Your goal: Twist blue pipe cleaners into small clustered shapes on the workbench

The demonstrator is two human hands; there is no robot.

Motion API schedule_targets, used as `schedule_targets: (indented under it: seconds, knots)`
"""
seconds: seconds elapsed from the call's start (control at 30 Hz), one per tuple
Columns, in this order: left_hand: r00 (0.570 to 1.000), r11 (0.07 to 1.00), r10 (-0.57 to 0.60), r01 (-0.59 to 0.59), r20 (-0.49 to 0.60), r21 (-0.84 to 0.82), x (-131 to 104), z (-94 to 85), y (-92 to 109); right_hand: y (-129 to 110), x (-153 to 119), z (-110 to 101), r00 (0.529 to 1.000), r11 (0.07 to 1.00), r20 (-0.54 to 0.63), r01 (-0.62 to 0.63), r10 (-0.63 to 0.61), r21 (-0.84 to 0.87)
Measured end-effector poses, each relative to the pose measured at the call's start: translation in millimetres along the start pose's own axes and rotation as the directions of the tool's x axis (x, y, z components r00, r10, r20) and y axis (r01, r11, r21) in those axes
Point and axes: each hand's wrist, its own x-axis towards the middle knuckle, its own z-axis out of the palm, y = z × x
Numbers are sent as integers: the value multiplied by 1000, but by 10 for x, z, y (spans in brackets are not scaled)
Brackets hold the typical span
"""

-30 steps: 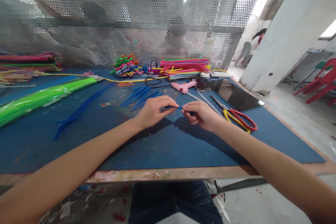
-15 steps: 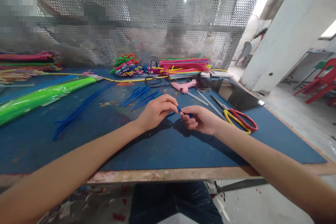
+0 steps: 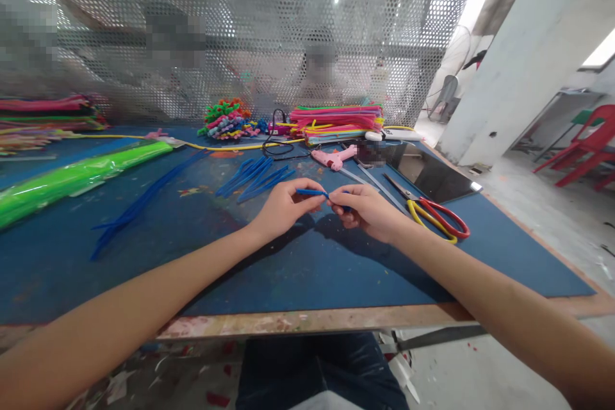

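Between my two hands, above the middle of the blue table mat [image 3: 288, 275], is a blue pipe cleaner [image 3: 311, 192]. My left hand [image 3: 288, 204] pinches it, with one end lying across the fingers and pointing left. My right hand [image 3: 361, 208] is closed on its other part, and a bit of blue shows among the curled fingers. The fingertips of both hands nearly meet. Bent blue pipe cleaners [image 3: 257, 176] lie just behind my left hand, and longer straight blue ones [image 3: 139, 202] rest farther left.
Scissors [image 3: 435, 214] and a dark glass panel [image 3: 427, 170] lie at right. A pink glue gun [image 3: 335, 158] sits behind my hands. Colourful pipe cleaner bundles [image 3: 336, 120] line a perforated metal screen [image 3: 269, 25]. A green packet [image 3: 86, 179] is at left.
My left hand has turned and shifted its fingers, and the blue end now lies across them instead of below. My right fingers have closed in slightly. The whole view has moved a little.
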Motion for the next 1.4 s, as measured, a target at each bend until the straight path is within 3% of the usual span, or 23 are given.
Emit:
schedule_targets:
  seconds: [0.1,0.2,0.33,0.43,0.5,0.57,0.67,0.77,0.83,0.9,0.97,1.03,1.13,1.23,1.3,1.33,1.37,1.4]
  knots:
    - [993,984,118,-121,32,132,-30,-12,48,-8,-26,20,996,995,49,-79,77,57]
    - [991,983,129,-132,29,124,-41,-5,87,-11,-36,31,994,992,63,-93,88,84]
    - [997,999,46,-45,-69,12,-13,7,87,-26,6,4,997,986,-76,-18,31,165]
    - [992,999,23,-25,-121,-19,2,7,68,-58,41,-31,975,974,-209,-27,76,227]
    - [989,997,71,-65,-132,48,-1,3,54,-83,41,-35,961,964,-239,-80,143,255]
    - [978,974,175,-155,-115,165,-12,-4,41,-100,20,-21,960,951,-187,-154,208,267]
    - [917,869,399,-372,-19,326,-29,-27,20,-108,-23,10,940,896,14,-328,340,300]
    - [793,693,600,-581,106,427,-30,-73,-3,-104,-42,11,879,794,206,-478,431,375]
    - [708,547,676,-668,204,504,-25,-119,-14,-104,-41,-3,835,730,289,-549,468,406]
    - [660,424,686,-704,306,569,-22,-167,-13,-107,-38,-17,789,680,341,-614,511,401]
    - [686,396,633,-685,359,612,-26,-207,5,-113,-40,-22,769,666,359,-638,529,386]
    - [765,456,537,-617,354,642,-33,-232,34,-114,-46,-14,784,690,352,-619,511,377]
    - [868,578,401,-488,293,654,-40,-239,76,-100,-51,17,844,766,300,-532,445,362]
    - [898,663,376,-432,227,611,-49,-197,105,-61,-53,55,927,892,178,-368,330,264]
    - [907,706,384,-410,175,577,-58,-145,131,-34,-56,71,988,987,35,-153,152,46]
    - [919,739,370,-381,138,556,-61,-116,149,-23,-59,71,1000,991,-28,-13,10,-132]
    - [939,785,329,-332,102,523,-63,-90,170,-16,-62,66,986,933,-54,130,-157,-336]
    - [964,844,255,-259,73,470,-61,-69,193,-13,-66,56,948,807,-21,258,-317,-531]
